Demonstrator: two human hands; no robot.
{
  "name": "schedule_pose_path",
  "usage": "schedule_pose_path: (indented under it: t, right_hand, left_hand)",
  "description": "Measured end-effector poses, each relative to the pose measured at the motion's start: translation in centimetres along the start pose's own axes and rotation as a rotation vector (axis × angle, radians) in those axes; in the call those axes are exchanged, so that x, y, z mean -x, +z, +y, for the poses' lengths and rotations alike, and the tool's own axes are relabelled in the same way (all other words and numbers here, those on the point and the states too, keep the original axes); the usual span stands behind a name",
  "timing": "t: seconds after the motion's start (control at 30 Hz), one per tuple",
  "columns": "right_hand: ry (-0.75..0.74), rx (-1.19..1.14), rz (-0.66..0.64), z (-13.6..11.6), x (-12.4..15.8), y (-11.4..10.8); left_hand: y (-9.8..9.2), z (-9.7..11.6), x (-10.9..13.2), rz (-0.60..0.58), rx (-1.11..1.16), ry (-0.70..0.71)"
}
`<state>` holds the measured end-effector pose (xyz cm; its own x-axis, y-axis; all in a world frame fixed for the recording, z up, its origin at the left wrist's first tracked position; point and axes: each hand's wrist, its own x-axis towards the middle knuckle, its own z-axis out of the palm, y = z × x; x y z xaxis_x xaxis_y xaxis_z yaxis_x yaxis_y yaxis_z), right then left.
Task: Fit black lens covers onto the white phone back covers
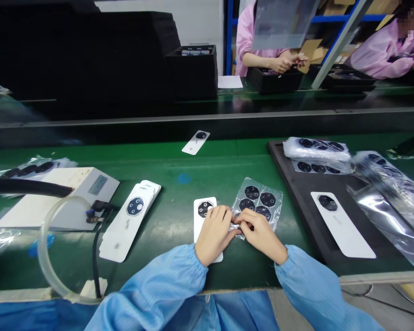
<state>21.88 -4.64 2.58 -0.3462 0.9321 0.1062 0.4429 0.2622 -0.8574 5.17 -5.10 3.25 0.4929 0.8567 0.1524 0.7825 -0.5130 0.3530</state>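
"Fingers [224, 214] of both hands: together or apart?"

"Bunched together, left hand [214, 233] and right hand [261, 233] meeting, clamped on the near edge of a clear plastic sheet [259, 189]."

"Where does that sheet lie?"

"On the green table [172, 220], just right of a white panel [199, 221] that the left hand partly covers; black discs [268, 199] show in it."

"And farther out?"

"A stack of white panels [126, 230] to the left, a dark tray [301, 195] bearing another white panel [343, 230] to the right"
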Motion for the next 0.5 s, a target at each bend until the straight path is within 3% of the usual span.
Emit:
schedule_pose_path:
  t: [0.2, 0.5]
  right_hand:
    - [0.017, 0.063, 0.038, 1.3, 0.5, -1.1]
    - [0.049, 0.23, 0.121, 4.1, 0.9, -5.1]
  left_hand:
    - [0.1, -0.2, -0.1, -0.001, 0.055, 0.037]
    - [0.0, -0.6, -0.4, -0.051, -0.034, 0.116]
